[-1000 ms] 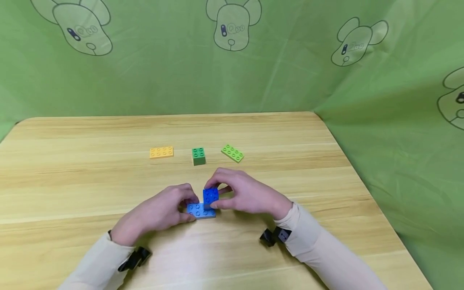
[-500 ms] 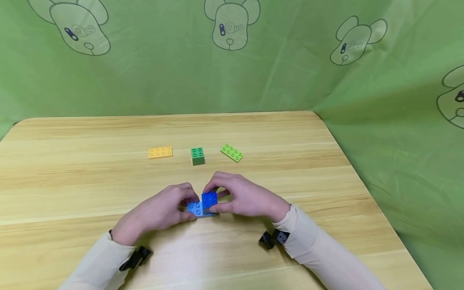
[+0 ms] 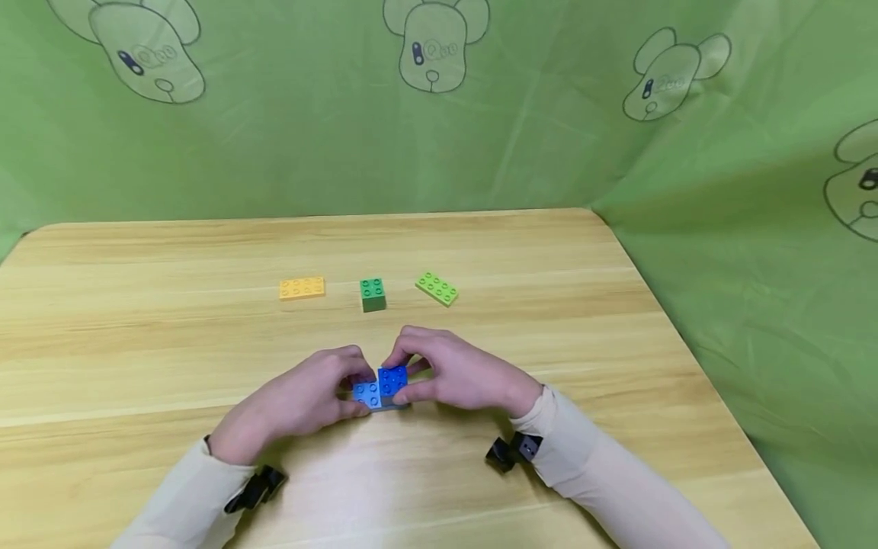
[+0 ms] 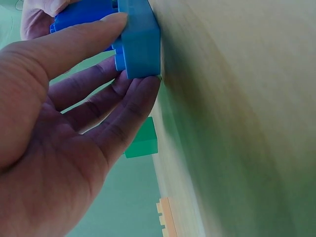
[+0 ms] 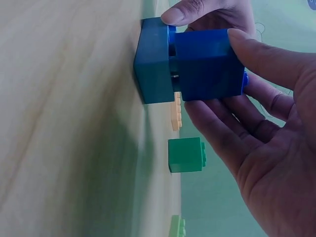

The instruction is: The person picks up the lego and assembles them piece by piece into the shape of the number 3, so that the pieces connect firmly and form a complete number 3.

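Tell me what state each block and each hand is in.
Light blue block: studs up, left end held.
Dark blue block: studs up, gap beneath, not fully seated.
Green block: studs up, unattached.
Orange block: flat, studs up, unattached.
Lime block: flat, studs up, turned diagonally.
Left hand: pinching light blue block.
Right hand: pinching dark blue block.

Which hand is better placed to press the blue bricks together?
Probably the right hand: it grips the dark blue brick, a gap showing beneath; the left hand holds the light blue brick.
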A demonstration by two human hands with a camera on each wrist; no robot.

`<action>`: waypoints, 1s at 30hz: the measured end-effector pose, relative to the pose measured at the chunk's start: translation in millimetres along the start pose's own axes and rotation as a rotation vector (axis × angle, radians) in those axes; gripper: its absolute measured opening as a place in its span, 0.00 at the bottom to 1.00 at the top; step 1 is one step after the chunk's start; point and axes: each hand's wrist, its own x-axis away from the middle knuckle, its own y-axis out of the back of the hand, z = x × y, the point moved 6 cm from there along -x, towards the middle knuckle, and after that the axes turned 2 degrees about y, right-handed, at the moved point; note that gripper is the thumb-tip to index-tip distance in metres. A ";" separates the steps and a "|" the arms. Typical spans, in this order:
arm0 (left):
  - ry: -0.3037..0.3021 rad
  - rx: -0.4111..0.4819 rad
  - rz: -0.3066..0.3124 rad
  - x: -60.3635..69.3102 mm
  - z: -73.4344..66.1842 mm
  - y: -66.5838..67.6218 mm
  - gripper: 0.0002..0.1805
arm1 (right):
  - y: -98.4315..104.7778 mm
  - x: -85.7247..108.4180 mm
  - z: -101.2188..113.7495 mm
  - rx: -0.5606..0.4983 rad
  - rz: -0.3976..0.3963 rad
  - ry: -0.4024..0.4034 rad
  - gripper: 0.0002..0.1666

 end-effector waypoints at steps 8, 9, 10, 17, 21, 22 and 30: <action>-0.020 0.009 -0.009 1.8 0.3 0.9 0.13 | -1.2 -2.5 -1.1 -0.021 0.005 0.012 0.13; -0.022 0.004 -0.009 1.9 -0.2 0.9 0.13 | -1.4 -2.8 -1.6 -0.027 0.005 0.011 0.13; -0.024 0.002 -0.009 1.8 -0.7 0.9 0.13 | -1.4 -3.1 -2.1 -0.030 0.005 0.010 0.12; -0.033 -0.006 -0.011 -0.3 -2.8 0.1 0.12 | -0.8 -3.2 -5.0 -0.061 -0.005 -0.025 0.12; -0.030 -0.003 -0.008 -1.3 -2.9 -1.3 0.13 | -1.8 -1.7 -6.5 -0.078 -0.014 -0.049 0.12; -0.028 -0.003 -0.007 -1.5 -2.9 -1.4 0.13 | -2.0 -1.5 -6.7 -0.078 -0.015 -0.053 0.12; -0.023 -0.015 -0.008 -0.8 -1.6 -0.3 0.13 | -4.1 -3.4 -5.5 -0.012 -0.018 -0.059 0.16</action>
